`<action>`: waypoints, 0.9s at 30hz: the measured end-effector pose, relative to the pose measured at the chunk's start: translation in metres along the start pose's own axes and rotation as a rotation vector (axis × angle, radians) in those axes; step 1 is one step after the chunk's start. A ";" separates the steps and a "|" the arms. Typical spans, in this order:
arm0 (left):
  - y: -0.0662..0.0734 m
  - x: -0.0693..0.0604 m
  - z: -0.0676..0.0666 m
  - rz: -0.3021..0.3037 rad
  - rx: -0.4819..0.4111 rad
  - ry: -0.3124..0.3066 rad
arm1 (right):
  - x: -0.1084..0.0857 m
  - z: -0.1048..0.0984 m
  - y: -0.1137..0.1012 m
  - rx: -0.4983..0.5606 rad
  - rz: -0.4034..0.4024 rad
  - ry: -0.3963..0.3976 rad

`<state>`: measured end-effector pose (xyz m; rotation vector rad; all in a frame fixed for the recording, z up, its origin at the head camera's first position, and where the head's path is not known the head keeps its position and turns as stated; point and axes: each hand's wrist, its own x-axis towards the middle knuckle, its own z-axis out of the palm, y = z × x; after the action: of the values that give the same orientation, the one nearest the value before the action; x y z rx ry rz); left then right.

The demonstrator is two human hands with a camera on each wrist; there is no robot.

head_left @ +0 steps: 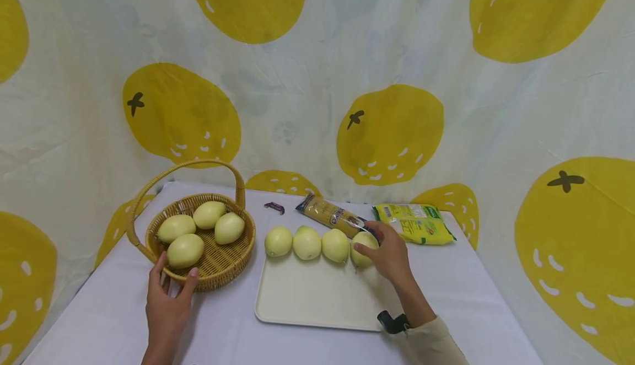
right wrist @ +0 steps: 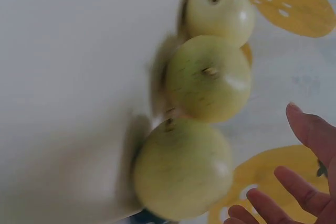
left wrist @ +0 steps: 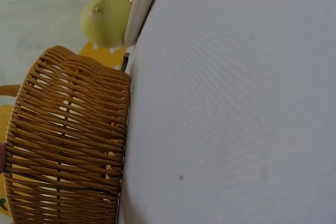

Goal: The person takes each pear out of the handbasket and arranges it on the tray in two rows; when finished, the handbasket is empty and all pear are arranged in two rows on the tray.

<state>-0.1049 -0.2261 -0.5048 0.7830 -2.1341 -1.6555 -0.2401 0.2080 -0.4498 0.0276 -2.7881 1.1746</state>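
Four pale yellow-green round fruits stand in a row along the far edge of a cream tray [head_left: 317, 299]. My right hand [head_left: 392, 252] is spread at the rightmost fruit [head_left: 364, 249]; in the right wrist view the fingers of the hand [right wrist: 299, 182] are apart, with a gap between them and the nearest fruit [right wrist: 184, 169]. To the left, a wicker basket [head_left: 218, 282] with a tall handle holds several similar fruits. My left hand [head_left: 168, 304] touches the basket's near rim with spread thumb and fingers. The left wrist view shows the woven side of the basket [left wrist: 68, 140] and one fingertip at its rim.
Behind the row lies a brown-gold packet [head_left: 329, 214], partly hidden by the right hand. A yellow-green packet [head_left: 419, 224] lies at the back right. A small dark wrapped item [head_left: 274, 207] is between basket and packets. A patterned cloth [head_left: 297, 106] hangs behind the white table [head_left: 461, 299].
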 end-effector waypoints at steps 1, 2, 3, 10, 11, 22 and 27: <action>0.000 0.000 0.000 0.002 0.001 0.001 | -0.001 -0.001 -0.006 0.015 -0.011 0.004; 0.000 0.000 0.000 0.003 0.002 0.002 | -0.002 -0.001 -0.011 0.031 -0.023 0.009; 0.000 0.000 0.000 0.004 0.003 0.002 | -0.003 -0.001 -0.017 0.046 -0.037 0.017; 0.000 -0.001 0.001 0.008 0.002 0.009 | -0.010 0.003 -0.057 0.146 -0.165 0.046; 0.000 -0.001 0.001 0.007 0.001 0.010 | -0.011 0.004 -0.062 0.162 -0.182 0.047; -0.002 0.000 0.000 0.023 -0.013 0.002 | -0.020 0.022 -0.122 0.322 -0.379 0.040; -0.002 0.000 0.000 0.017 -0.010 0.006 | -0.021 0.035 -0.148 0.356 -0.430 0.026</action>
<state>-0.1045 -0.2268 -0.5065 0.7630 -2.1215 -1.6519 -0.2137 0.0786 -0.3713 0.6016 -2.3393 1.5016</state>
